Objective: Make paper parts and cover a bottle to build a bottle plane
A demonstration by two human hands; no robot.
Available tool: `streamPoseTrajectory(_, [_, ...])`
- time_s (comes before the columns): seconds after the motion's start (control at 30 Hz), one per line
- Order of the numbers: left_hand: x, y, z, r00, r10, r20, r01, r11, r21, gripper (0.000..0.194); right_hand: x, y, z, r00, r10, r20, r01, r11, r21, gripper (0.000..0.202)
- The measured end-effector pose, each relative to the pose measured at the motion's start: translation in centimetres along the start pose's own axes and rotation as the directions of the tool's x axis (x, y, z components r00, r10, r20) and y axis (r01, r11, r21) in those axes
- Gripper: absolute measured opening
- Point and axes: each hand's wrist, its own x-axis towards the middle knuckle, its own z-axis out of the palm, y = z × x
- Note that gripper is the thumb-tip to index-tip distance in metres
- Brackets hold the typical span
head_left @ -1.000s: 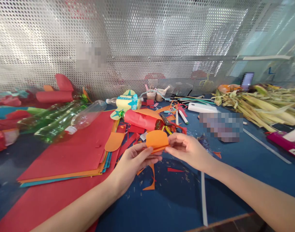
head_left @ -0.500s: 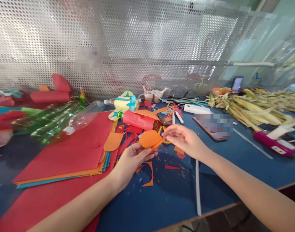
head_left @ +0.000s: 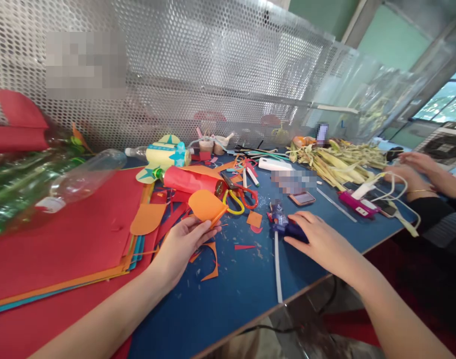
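Pinched in my left hand [head_left: 188, 239] is a folded orange paper cutout [head_left: 207, 204] with a rounded end, held above the table. My right hand [head_left: 315, 234] is at the handle of a dark blue glue gun [head_left: 283, 222], thumb and fingers apart on either side of it; a firm grip does not show. A long white glue stick [head_left: 277, 269] runs from the gun toward the table's front edge. Just beyond my left hand lie a bottle wrapped in red paper [head_left: 188, 180] and scissors with yellow and red handles [head_left: 246, 195].
Stacked red sheets [head_left: 81, 224] cover the left side, with an orange rounded piece [head_left: 148, 219] on them. Clear and green plastic bottles [head_left: 87, 177] lie behind. Toward the right are a phone [head_left: 302, 198], a magenta power strip [head_left: 357, 204], dried husks [head_left: 332, 162] and another person's hands [head_left: 410, 174].
My right hand has moved away from the orange paper, right to the glue gun. The view has turned right, bringing another person's hands in. My left hand still holds the paper.
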Motion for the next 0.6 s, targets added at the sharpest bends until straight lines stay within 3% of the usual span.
streamPoseTrajectory(0.17, [0.3, -0.4, -0.1, 1.0, -0.009, 0.004, 0.009, 1.0, 0.003, 0.008, 0.1, 0.6, 2.0, 0.998, 0.001, -0.068, 0.01, 0.987, 0.163, 0.03])
streamPoseTrajectory(0.27, [0.3, -0.5, -0.1, 1.0, 0.008, 0.009, -0.008, 1.0, -0.007, 0.007, -0.2, 0.4, 1.5, 0.998, 0.003, -0.07, 0.015, 0.968, 0.25, 0.03])
streamPoseTrajectory(0.37, [0.1, -0.5, -0.1, 1.0, 0.022, 0.014, -0.021, 1.0, -0.011, 0.006, -1.3, -0.8, 0.3, 0.995, 0.084, -0.057, -0.053, 0.907, 0.417, 0.029])
streamPoseTrajectory(0.43, [0.0, -0.5, -0.1, 1.0, 0.024, 0.013, -0.024, 1.0, -0.009, 0.008, -2.4, -2.2, -0.2, 0.994, 0.097, 0.049, -0.107, 0.797, 0.594, 0.028])
streamPoseTrajectory(0.47, [0.0, -0.5, -0.1, 1.0, 0.025, 0.013, -0.025, 1.0, -0.007, 0.009, -2.9, -3.0, -0.3, 0.991, 0.047, 0.128, -0.122, 0.723, 0.68, 0.032])
streamPoseTrajectory(0.57, [0.0, -0.5, -0.1, 0.999, 0.031, 0.015, -0.031, 1.0, 0.005, 0.014, -4.0, -5.2, 0.3, 0.98, -0.037, 0.194, -0.16, 0.428, 0.89, 0.042])
streamPoseTrajectory(0.6, [0.0, -0.6, -0.1, 0.999, 0.033, 0.018, -0.033, 0.999, 0.009, 0.016, -4.2, -5.8, 0.7, 0.981, -0.056, 0.188, -0.151, 0.394, 0.907, 0.042])
